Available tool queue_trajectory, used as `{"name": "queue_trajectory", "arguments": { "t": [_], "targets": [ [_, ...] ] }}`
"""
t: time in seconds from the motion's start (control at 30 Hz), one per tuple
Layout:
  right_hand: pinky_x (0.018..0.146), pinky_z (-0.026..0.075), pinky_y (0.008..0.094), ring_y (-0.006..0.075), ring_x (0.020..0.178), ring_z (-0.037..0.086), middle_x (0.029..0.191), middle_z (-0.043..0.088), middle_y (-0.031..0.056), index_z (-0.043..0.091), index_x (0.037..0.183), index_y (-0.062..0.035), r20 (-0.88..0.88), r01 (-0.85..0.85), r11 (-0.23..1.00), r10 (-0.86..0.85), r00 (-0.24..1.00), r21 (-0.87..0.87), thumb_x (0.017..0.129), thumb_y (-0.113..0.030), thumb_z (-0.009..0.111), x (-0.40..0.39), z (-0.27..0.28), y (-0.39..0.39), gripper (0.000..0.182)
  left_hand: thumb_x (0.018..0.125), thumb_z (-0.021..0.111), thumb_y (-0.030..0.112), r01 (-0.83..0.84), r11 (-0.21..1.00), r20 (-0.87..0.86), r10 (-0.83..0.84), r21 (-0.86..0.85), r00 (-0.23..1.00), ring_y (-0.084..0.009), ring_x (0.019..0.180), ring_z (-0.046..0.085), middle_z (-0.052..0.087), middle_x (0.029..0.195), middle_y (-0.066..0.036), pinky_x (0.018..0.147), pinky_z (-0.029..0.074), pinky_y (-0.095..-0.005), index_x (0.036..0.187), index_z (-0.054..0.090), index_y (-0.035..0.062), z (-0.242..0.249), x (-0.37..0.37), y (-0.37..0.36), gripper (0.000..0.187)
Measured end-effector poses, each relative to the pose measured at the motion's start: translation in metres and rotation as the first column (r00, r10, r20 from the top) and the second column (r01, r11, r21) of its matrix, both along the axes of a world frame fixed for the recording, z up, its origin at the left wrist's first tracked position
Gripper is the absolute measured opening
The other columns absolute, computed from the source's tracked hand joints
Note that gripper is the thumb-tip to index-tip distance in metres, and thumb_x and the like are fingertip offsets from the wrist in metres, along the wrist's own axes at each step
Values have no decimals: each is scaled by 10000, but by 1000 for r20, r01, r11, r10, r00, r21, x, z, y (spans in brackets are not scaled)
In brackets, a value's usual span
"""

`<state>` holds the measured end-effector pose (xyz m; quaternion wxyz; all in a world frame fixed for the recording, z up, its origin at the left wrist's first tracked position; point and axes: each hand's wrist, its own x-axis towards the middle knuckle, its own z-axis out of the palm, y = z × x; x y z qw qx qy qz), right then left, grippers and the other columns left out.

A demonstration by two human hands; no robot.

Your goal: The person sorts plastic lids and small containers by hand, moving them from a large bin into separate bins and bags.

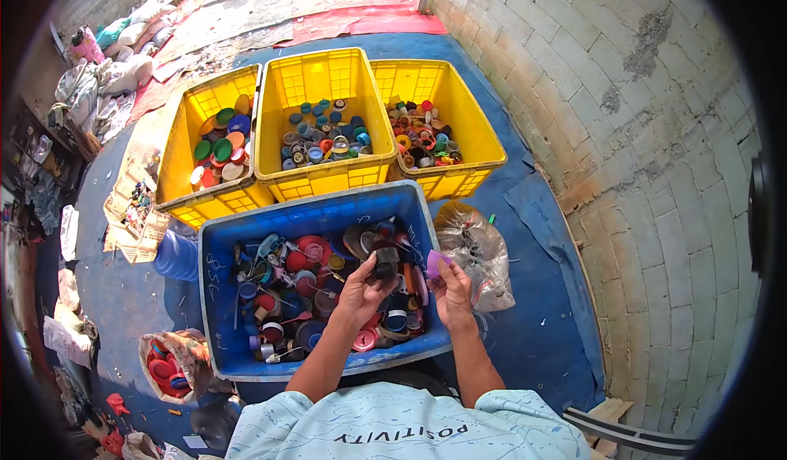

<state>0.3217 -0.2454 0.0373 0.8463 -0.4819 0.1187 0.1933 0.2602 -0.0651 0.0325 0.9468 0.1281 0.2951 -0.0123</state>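
Note:
My left hand is closed around a black cap-like piece, held above the blue bin. In my right hand, pinched between thumb and fingers, is a purple plastic piece, over the bin's right edge. Below both hands the blue bin holds a mixed heap of plastic caps and lids in red, blue, black, pink and white. The two held pieces are apart from each other.
Behind the blue bin stand three yellow crates with sorted caps and lids. A clear plastic bag lies to the right, near a block wall. At the left are a sack of red lids, a beige basket and a blue container.

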Motion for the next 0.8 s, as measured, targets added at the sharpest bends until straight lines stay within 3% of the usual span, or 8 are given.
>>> {"name": "queue_trajectory", "arguments": {
  "t": [0.33, 0.67, 0.7, 0.73, 0.8],
  "targets": [
    [630, 476, 221, 75, 760, 590, 907, 640, -28, 620, 1052, -95, -137, 44, 997, -35, 990, 63, 824, -211, 726, 97, -34, -83, 276, 845, 705, 301, -17, 996, -99, 26, 84, 995, -265, 1049, 573, 576, 1090, -131, 934, 504, -440, 1119, 546, 14, -5, 130, -94, 427],
    [613, 455, 237, 71, 743, 575, 901, 636, -19, 628, 1030, -97, -138, 17, 997, -6, 990, 74, 824, -229, 728, 181, -23, -73, 264, 871, 672, 325, 6, 1000, -156, -5, 4, 988, -209, 1020, 547, 546, 1073, -89, 871, 523, -435, 1136, 535, 78, -18, 234, -89, 387],
    [622, 441, 227, 73, 727, 565, 890, 627, -24, 626, 1046, -88, -44, 23, 995, -18, 999, 101, 828, -229, 725, 209, -31, -62, 278, 878, 656, 363, -9, 997, -27, 11, 76, 1000, -238, 970, 570, 551, 1042, -119, 909, 518, -425, 1087, 554, -9, -19, 259, -84, 438],
    [649, 434, 227, 70, 746, 546, 883, 613, -34, 625, 1055, -88, 35, 15, 993, -19, 999, 113, 830, -239, 724, 237, -24, -50, 289, 884, 646, 377, -34, 980, 31, 28, 197, 999, -219, 968, 559, 556, 1008, -106, 909, 517, -421, 1046, 581, -18, -1, 281, -79, 432],
    [687, 443, 256, 75, 797, 530, 882, 592, -31, 627, 978, -96, 97, 15, 996, -24, 995, 92, 849, -218, 703, 278, 7, -27, 193, 875, 655, 364, -106, 974, 90, 89, 202, 992, -356, 1206, 439, 395, 1267, -260, 1019, 415, -487, 1298, 307, -123, 41, 310, -67, 733]
  ]
}}
